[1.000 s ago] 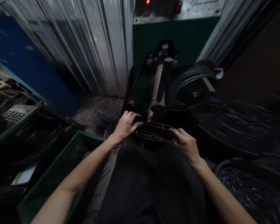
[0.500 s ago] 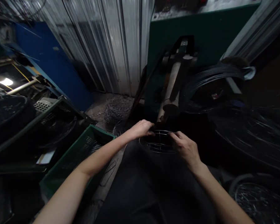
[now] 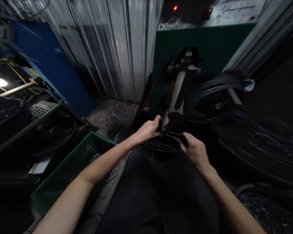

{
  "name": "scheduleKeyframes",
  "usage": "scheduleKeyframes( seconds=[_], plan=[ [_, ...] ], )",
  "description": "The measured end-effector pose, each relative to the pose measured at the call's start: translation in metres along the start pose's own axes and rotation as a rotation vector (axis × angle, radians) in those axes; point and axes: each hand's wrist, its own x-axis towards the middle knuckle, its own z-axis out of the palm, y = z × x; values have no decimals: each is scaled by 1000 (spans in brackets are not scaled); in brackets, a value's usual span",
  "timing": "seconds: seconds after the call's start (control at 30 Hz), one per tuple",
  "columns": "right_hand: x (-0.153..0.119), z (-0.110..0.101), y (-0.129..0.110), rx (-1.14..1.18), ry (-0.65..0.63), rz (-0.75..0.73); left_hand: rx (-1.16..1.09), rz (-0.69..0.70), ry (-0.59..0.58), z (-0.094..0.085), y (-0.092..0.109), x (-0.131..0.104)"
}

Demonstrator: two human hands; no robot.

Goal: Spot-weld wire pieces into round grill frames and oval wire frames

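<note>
A round wire frame (image 3: 164, 149) made of thin metal rings and short cross wires is held just above my dark-covered lap. My left hand (image 3: 148, 130) grips its left rim, thumb raised. On the right side, the fingers of my right hand (image 3: 194, 148) are closed on the rim. The frame's far edge lies at the lower tip of a machine's electrode arm (image 3: 165, 122), beneath a thick metal cylinder (image 3: 176, 109). Whether the wire touches the tip I cannot tell. My fingertips are partly in shadow.
The green machine (image 3: 217, 45) has a lit red lamp (image 3: 175, 7). Coiled wire (image 3: 215, 86) hangs at its right. Tangled wire (image 3: 120, 115) lies on the floor. A green crate (image 3: 61, 175) stands left, a tub of metal pieces (image 3: 261, 204) lower right. Behind rises a corrugated wall (image 3: 127, 48).
The wire frame now appears tilted flatter, its far edge at the electrode tip. My left thumb has lifted. The red lamp has come into view as the camera view shifted upward.
</note>
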Motion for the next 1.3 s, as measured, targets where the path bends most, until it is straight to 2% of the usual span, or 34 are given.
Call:
scheduleKeyframes(
  seconds=[0.23, 0.43, 0.8, 1.0, 1.07, 1.2, 1.3],
  plan=[
    [8, 3, 3, -11, -3, -1, -127, 6, 40, 3, -7, 6],
    [11, 7, 7, -39, 5, 2, -143, 17, 81, 8, -11, 10],
    [14, 12, 11, -36, -1, 29, -123, -10, 86, 7, -13, 15],
    [17, 11, 8, 28, -17, 66, -233, 24, 83, 8, -14, 16],
    [16, 3, 14, 105, -25, 84, -250, 17, 81, 7, -13, 17],
    [-4, -11, 43, 165, 72, 217, -210, 4, 97, 6, -13, 19],
    [-27, -9, 65, 177, -19, 282, -219, 17, 96, 6, -14, 20]
  ],
)
